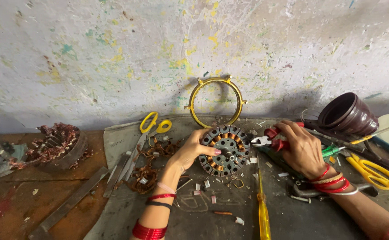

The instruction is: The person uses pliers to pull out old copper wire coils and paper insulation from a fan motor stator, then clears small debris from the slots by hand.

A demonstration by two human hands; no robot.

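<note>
While tilted up on edge upon the grey mat (292,218), sits near the wall, centre of the scene: round motor stator (224,150), copper windings showing. Left hand (193,149) clasped on its left rim, fingers curled over. Right hand (302,149) closed around red-handled pliers (272,138), tips just beside the stator's right edge. Nearby: yellow scissors (153,124), torn copper wire (147,171), yellow screwdriver (263,209), gold ring (215,101) against the wall, dark cup (348,116).
</note>
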